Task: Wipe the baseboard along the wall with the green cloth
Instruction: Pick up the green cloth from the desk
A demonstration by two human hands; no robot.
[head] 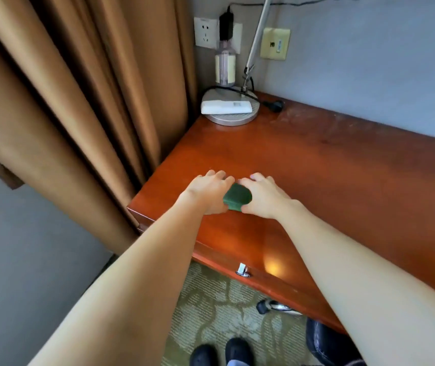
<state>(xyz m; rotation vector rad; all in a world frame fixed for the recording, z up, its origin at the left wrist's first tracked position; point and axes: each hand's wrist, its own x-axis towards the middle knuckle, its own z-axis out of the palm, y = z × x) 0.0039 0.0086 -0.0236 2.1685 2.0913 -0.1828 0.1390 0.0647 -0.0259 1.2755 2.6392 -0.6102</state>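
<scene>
Nearest, dark shoes (221, 352) stand on patterned carpet (211, 299). Farther, on the wooden bench (343, 167), the left hand (208, 191) and right hand (262, 198) lie palm-down with fingers nearly straight, touching the folded green cloth (237, 198) between them. Farthest, a lamp base (227, 119) holds a white remote (225, 107).
</scene>
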